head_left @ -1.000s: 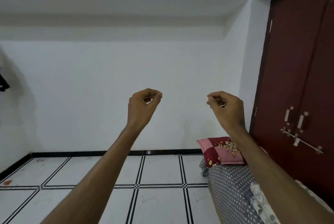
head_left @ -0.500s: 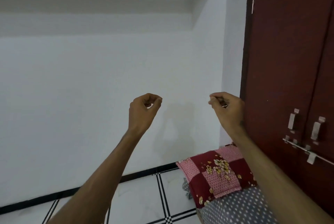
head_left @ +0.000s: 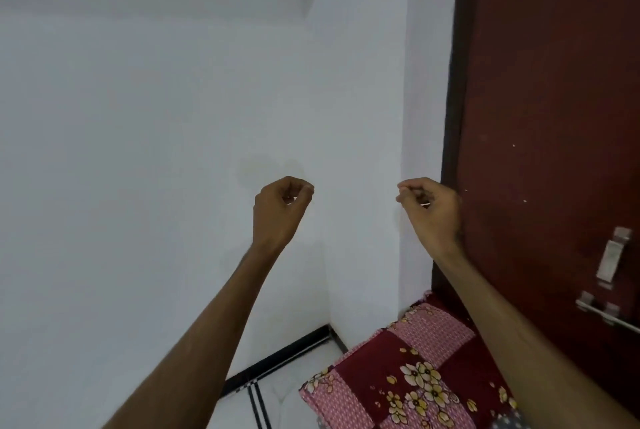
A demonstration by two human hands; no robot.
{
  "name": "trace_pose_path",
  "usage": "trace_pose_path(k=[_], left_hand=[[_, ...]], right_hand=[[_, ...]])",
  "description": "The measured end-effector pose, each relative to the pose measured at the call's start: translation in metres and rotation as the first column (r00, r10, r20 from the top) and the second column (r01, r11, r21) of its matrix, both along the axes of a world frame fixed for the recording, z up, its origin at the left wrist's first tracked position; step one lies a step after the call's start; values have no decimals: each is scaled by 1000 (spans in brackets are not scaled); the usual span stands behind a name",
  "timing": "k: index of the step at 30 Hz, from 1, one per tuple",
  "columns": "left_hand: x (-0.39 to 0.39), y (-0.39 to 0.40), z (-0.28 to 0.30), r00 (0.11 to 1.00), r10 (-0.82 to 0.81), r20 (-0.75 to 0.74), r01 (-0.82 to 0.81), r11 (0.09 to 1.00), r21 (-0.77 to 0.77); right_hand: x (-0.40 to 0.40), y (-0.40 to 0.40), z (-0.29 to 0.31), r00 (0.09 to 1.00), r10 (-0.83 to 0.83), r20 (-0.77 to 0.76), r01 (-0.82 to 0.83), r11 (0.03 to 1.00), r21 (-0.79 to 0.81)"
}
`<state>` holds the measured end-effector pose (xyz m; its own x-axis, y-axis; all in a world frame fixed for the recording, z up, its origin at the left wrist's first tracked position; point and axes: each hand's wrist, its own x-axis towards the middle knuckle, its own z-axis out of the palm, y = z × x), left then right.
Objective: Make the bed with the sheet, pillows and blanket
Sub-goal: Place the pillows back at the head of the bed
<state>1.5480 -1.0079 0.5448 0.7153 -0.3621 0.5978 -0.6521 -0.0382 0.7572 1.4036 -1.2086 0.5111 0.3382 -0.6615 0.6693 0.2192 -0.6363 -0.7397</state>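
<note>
Both my arms are raised in front of the white wall. My left hand (head_left: 278, 210) is held up at centre with its fingers curled, thumb tip against the fingertips, and nothing in it. My right hand (head_left: 429, 212) is level with it, about a hand's width to the right, fingers also curled with nothing visible in them. Below, at the lower right, lies a pillow (head_left: 405, 376) in maroon and pink patchwork with cream flowers. A sliver of grey dotted sheet (head_left: 509, 423) shows at the bottom edge. No blanket is in view.
A dark red door (head_left: 554, 117) with metal latches (head_left: 611, 262) fills the right side, close to my right arm. A white wall corner (head_left: 329, 255) stands behind the hands. White floor tiles with black lines (head_left: 263, 401) show at the bottom.
The view has swung right and moved closer: the pillow and door have grown and shifted left, and most of the floor has dropped out of sight. Both hands keep the same curled pose.
</note>
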Motion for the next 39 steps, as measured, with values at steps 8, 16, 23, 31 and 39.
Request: trace_pose_path(k=[8,16,23,31,39], left_hand=[[144,-150,-77,946,-321,-47,325,933,154],[159,-266,-232,782,-496,-377,623,641,449],[140,-305,-376,673,-320,-667,739,331,587],[150,-341,-503,611,-301,-732,788,139,600],[171,-363,-545,423,-100,-900,901,154,406]], right_hand=[[72,-81,-73,926,-348,-149,369,918,143],[30,-116,-213,741,-372,-559,634,661,401],[5,-113,-360,676,-277,-683,729,387,564],[10,-129,-473,733,-173,-658,674,59,736],[11,-139,-522,784,-183,-593,603,-5,798]])
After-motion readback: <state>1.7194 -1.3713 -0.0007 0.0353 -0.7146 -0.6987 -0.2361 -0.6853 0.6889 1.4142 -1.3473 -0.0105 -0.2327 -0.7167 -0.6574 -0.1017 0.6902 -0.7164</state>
